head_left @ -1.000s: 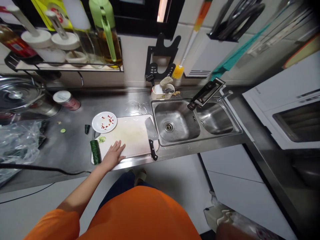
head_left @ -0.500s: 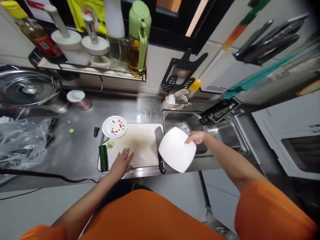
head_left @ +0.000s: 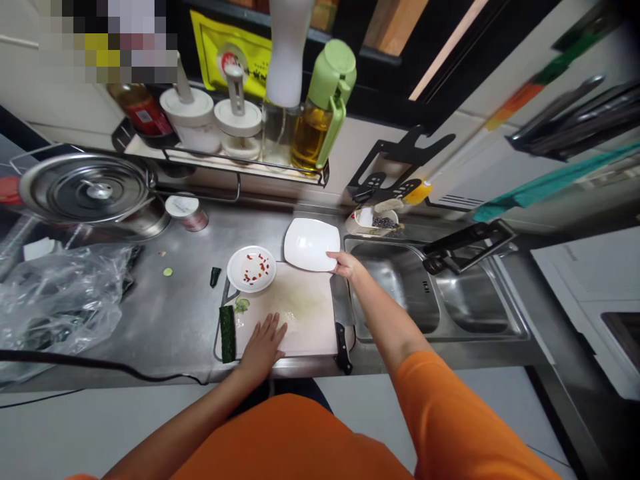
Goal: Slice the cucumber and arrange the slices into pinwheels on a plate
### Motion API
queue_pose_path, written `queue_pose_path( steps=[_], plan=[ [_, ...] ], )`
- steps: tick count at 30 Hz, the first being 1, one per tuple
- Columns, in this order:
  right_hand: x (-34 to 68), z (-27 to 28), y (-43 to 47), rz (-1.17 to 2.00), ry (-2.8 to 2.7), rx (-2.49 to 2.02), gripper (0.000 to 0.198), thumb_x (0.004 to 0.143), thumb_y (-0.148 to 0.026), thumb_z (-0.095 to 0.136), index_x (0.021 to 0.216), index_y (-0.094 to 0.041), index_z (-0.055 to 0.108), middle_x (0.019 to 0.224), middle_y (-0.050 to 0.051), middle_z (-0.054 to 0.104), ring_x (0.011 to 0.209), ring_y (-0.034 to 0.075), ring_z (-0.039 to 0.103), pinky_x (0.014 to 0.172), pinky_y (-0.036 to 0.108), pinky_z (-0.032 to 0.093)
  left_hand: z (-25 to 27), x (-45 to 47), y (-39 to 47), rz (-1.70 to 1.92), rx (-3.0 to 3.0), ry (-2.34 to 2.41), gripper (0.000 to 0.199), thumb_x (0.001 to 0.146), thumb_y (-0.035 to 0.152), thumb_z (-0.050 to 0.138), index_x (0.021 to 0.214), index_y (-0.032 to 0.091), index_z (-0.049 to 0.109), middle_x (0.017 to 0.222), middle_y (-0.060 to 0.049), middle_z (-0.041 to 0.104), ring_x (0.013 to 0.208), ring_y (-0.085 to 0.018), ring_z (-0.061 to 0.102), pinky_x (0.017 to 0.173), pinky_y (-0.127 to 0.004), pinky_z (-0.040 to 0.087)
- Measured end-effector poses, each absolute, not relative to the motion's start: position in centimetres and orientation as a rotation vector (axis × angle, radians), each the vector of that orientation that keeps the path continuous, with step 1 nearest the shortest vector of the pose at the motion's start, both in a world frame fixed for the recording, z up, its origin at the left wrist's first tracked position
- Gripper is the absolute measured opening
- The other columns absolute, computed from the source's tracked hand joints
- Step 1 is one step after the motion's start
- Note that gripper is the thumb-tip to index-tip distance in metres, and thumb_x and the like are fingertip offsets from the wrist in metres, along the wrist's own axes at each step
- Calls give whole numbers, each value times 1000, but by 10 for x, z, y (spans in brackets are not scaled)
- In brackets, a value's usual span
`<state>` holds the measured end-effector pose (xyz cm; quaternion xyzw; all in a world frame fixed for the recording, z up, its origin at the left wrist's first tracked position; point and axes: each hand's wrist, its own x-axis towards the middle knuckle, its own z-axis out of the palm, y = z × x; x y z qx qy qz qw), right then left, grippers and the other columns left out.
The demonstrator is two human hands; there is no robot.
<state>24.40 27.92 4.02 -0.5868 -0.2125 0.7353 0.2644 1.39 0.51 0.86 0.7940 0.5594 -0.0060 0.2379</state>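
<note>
My right hand [head_left: 343, 264] grips the near right corner of a white square plate [head_left: 311, 241], which is at the far edge of the white cutting board [head_left: 313, 317]. Whether the plate touches the counter, I cannot tell. Flat on the near part of the board lies my left hand [head_left: 263, 347], fingers spread and nothing in it. A length of cucumber [head_left: 227, 335] lies along the board's left edge, with thin green slices [head_left: 242, 305] beside it. A round white plate [head_left: 251, 269] with small red pieces overlaps the far left corner. The black-handled knife [head_left: 343, 347] lies along the right edge.
A double sink [head_left: 395, 280] with a black faucet [head_left: 465, 243] is to the right. Further left are a cucumber end [head_left: 215, 277], a plastic bag [head_left: 65, 300], a lidded pot [head_left: 95, 193] and a jar [head_left: 187, 212]. Bottles stand on a rack [head_left: 225, 161] above the counter.
My right hand has carried the white square plate leftward and away from me, from beside the sink to the board's far edge. My left hand stays on the board. The camera view has shifted.
</note>
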Motion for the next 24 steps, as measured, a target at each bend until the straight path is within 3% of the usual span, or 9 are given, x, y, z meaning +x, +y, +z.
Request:
queue_pose_path(
  steps=[11, 24],
  plan=[
    [229, 23, 309, 2009, -593, -1657, 38, 86, -4, 50, 123, -13, 45, 91, 9, 67, 73, 17, 66, 74, 42, 57, 10, 16, 4, -10, 2137, 1555, 66, 77, 19, 62, 139, 21, 38, 151, -16, 19, 140, -32, 16, 110, -55, 23],
    [228, 14, 316, 2001, -750, -1740, 35, 84, -9, 58, 118, -13, 50, 84, 7, 69, 65, 15, 66, 70, 37, 57, 10, 11, 1, 51, 2146, 1562, 66, 77, 17, 61, 138, 26, 37, 153, -10, 16, 141, -30, 12, 111, -53, 24]
  ],
)
